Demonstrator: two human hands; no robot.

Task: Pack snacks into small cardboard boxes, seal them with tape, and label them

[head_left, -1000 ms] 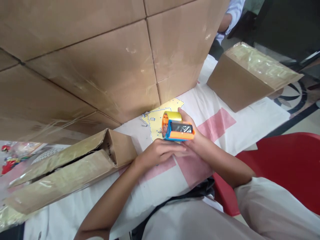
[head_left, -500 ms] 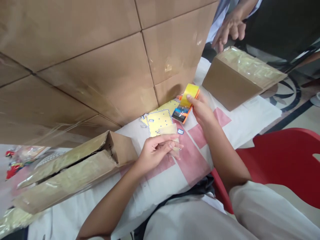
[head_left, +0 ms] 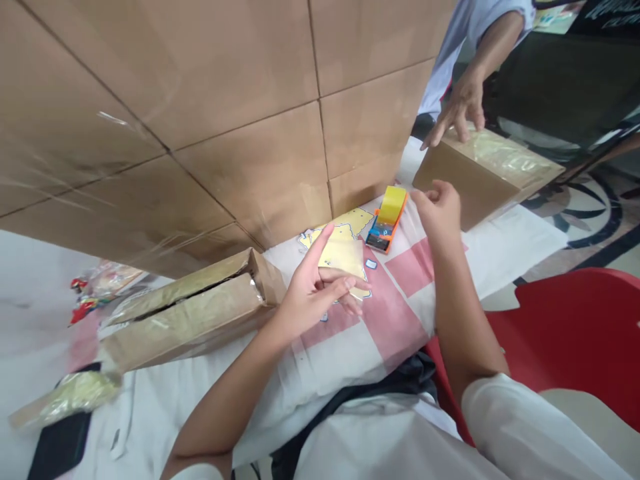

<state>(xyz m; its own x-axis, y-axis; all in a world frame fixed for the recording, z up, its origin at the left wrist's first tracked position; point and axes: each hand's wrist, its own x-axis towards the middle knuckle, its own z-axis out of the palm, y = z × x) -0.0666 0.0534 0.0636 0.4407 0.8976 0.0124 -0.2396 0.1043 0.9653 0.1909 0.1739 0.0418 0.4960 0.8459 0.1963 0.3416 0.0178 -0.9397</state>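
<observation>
A tape dispenser point(head_left: 387, 223) with an orange body and a yellow roll lies on the table beside the yellow paper cutouts point(head_left: 356, 220). My right hand point(head_left: 439, 208) is raised just to the right of it, its fingers curled in; whether anything small is inside them is hidden. Over the cutouts, my left hand point(head_left: 317, 287) has its index finger stretched out and its thumb pressed toward the other fingers. Between them seems to be a thin translucent strip, likely clear tape point(head_left: 350, 253). A small white blue-edged piece point(head_left: 371, 264) lies close by.
Stacked cardboard cartons point(head_left: 250, 153) form a wall in front. A partly open carton point(head_left: 190, 313) lies at the left. Another person's hand point(head_left: 463, 110) rests on a taped box point(head_left: 465, 180) at the right. A red chair point(head_left: 575, 327) stands beside me.
My right hand has put the tape dispenser down and moved right, off it. The index finger of my left hand has lifted. The other person's hand has lowered onto the box.
</observation>
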